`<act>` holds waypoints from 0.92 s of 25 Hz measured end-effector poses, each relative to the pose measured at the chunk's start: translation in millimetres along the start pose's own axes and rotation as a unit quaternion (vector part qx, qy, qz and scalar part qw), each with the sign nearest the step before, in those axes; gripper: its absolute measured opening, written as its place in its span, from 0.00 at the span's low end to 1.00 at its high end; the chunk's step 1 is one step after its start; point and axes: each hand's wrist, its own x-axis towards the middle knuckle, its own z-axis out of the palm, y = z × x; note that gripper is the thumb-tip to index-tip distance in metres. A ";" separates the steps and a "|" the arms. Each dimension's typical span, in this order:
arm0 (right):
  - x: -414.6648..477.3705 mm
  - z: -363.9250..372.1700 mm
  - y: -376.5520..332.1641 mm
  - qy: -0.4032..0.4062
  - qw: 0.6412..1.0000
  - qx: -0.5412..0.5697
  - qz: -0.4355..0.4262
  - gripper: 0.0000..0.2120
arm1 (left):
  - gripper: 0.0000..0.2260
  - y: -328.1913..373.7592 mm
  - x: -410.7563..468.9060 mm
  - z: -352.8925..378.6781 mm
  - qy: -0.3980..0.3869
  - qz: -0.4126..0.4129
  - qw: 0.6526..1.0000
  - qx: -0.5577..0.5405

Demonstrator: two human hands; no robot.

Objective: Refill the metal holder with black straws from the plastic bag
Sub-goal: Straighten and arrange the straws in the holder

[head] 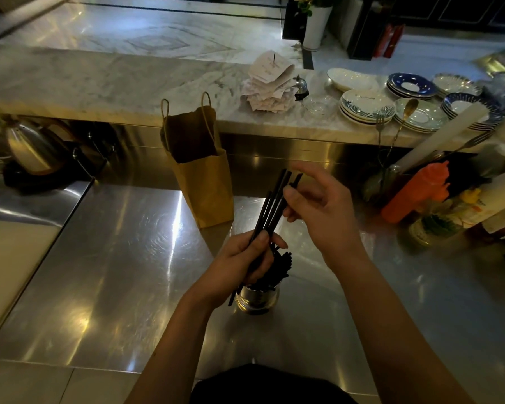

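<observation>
Black straws [271,205] are held in a bunch just above the metal holder [258,300]
The bunch is gripped low down by the left hand [239,263], and its tops are pinched by the right hand [321,211]. The ends should be made even, then the bunch lowered straight into the holder, which is stood on the steel counter [114,258]

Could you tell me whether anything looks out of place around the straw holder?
Yes: the black straws gripped by the left hand sit unevenly, and one lower end seems to poke outside the left rim of the metal holder rather than inside.
</observation>
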 end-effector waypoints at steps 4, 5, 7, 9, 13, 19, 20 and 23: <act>-2.9 0.4 3.5 0.007 1.000 -0.003 0.008 0.10 | 0.16 -5.7 -4.1 -2.1 -0.006 0.000 1.000 -0.029; -3.8 0.0 4.8 0.007 1.000 -0.003 0.011 0.10 | 0.16 -6.5 -4.4 -2.7 -0.003 -0.004 0.999 -0.032; -6.4 1.4 7.6 0.012 1.000 -0.002 0.011 0.12 | 0.15 -7.4 -5.2 -3.3 -0.001 -0.010 0.999 -0.040; -9.4 2.9 9.8 0.035 0.999 0.008 0.003 0.12 | 0.15 -5.7 -5.6 -2.0 -0.003 -0.012 0.999 -0.040; -10.0 0.8 12.8 0.088 0.996 0.023 -0.014 0.09 | 0.15 -3.9 -6.4 -1.9 -0.003 -0.016 1.000 -0.026; -11.7 2.5 13.4 0.061 0.998 -0.001 -0.009 0.07 | 0.15 1.3 -6.3 4.6 0.000 -0.014 1.000 -0.005; -11.9 2.5 13.3 0.060 0.998 -0.002 -0.008 0.08 | 0.15 2.5 -6.1 5.5 -0.001 -0.014 1.000 -0.004; -11.4 2.2 13.2 0.059 0.998 -0.005 -0.010 0.10 | 0.14 6.5 -6.4 6.6 -0.003 -0.014 1.000 0.002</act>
